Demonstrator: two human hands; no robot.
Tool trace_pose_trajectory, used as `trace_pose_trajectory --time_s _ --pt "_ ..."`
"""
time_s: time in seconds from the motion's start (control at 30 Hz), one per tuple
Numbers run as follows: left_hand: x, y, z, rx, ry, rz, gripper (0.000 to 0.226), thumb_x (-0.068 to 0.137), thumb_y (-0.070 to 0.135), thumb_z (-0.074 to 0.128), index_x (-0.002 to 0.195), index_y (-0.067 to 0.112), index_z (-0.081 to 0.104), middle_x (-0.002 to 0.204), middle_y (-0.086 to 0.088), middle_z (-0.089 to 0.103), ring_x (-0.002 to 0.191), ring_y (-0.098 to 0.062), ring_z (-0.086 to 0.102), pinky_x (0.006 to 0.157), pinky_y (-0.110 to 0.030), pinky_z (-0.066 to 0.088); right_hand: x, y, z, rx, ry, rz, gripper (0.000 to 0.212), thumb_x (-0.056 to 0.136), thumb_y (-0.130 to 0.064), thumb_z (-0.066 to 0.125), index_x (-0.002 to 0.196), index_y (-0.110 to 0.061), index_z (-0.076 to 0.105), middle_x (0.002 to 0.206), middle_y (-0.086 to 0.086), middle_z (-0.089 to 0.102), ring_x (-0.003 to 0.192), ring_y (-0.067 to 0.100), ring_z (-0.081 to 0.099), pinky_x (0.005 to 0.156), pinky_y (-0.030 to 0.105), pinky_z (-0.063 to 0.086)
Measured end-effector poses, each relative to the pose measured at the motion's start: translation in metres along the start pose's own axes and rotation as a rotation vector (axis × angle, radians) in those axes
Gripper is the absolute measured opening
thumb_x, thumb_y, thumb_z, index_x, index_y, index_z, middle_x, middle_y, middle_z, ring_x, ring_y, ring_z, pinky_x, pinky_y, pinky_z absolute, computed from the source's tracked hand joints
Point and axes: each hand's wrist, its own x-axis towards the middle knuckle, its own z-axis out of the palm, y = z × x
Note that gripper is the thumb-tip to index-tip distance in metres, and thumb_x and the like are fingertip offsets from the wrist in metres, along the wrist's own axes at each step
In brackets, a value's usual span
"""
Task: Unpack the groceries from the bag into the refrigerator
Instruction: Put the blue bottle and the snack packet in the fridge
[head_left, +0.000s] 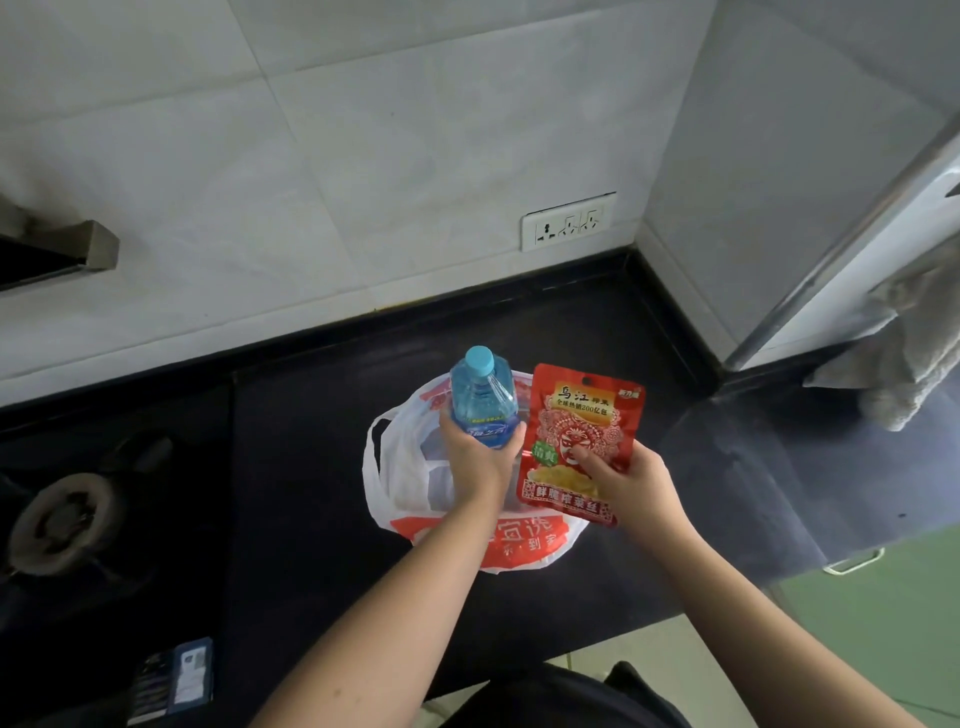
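A white plastic bag (400, 478) with red print lies open on the black counter (311, 447). My left hand (475, 460) grips a clear blue water bottle (480, 397) with a light blue cap, held upright above the bag. Beside it, my right hand (631, 480) holds a red snack packet (576, 441) by its lower right edge, thumb on its front. The refrigerator (872, 249), grey with a white edge, stands at the far right.
A gas burner (62, 512) sits at the left of the counter. A wall socket (569, 221) is on the tiled wall behind. A grey cloth (898, 353) hangs by the refrigerator. A dark booklet (174, 680) lies at the counter's near left.
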Motion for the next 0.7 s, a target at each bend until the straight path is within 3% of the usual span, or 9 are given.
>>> trace_pose_trajectory --time_s 0.1,0.2,0.4,0.57,0.7 --pt "-0.003 -0.002 0.006 -0.045 0.077 0.057 0.096 0.068 0.038 0.086 0.14 0.035 0.022 0.135 0.009 0.046 0.116 -0.008 0.053 0.082 -0.01 0.047 0.0 0.003 -0.009 -0.015 0.025 0.008 0.025 0.086 -0.034 0.068 0.108 -0.024 0.063 0.096 -0.012 0.072 0.078 0.005 0.071 0.06 0.02 0.055" --pt "-0.002 0.002 0.011 -0.084 0.126 0.041 0.095 0.067 0.034 0.087 0.14 0.032 0.026 0.133 0.009 0.047 0.113 -0.009 0.054 0.07 -0.002 0.046 0.001 0.005 -0.017 -0.019 0.043 0.014 0.025 0.086 -0.034 0.068 0.108 -0.025 0.063 0.098 -0.012 0.071 0.081 0.005 0.07 0.065 0.021 0.056" --pt "0.004 0.008 -0.004 0.008 0.113 0.088 0.083 0.066 0.025 0.088 0.133 0.018 0.04 0.121 0.006 0.057 0.103 -0.008 0.058 0.064 0.0 0.045 0.0 0.005 -0.024 -0.003 0.042 0.009 0.016 0.084 -0.033 0.069 0.099 -0.031 0.062 0.094 -0.016 0.07 0.076 0.003 0.07 0.062 0.019 0.056" --pt "0.009 0.016 -0.032 0.062 0.006 0.13 0.067 0.067 0.033 0.087 0.121 0.025 0.047 0.109 0.013 0.064 0.098 -0.006 0.064 0.075 -0.016 0.051 -0.001 -0.002 -0.021 0.017 0.024 0.004 0.013 0.085 -0.031 0.069 0.096 -0.031 0.062 0.089 -0.017 0.071 0.072 0.002 0.071 0.057 0.017 0.055" --pt "0.002 0.033 -0.058 -0.185 -0.11 0.083 0.067 0.07 0.023 0.087 0.125 0.022 0.048 0.115 0.011 0.064 0.103 -0.004 0.065 0.079 -0.021 0.055 -0.002 -0.01 -0.019 0.025 0.009 -0.025 0.013 0.085 -0.03 0.069 0.097 -0.028 0.065 0.091 -0.012 0.073 0.077 0.008 0.073 0.064 0.024 0.057"
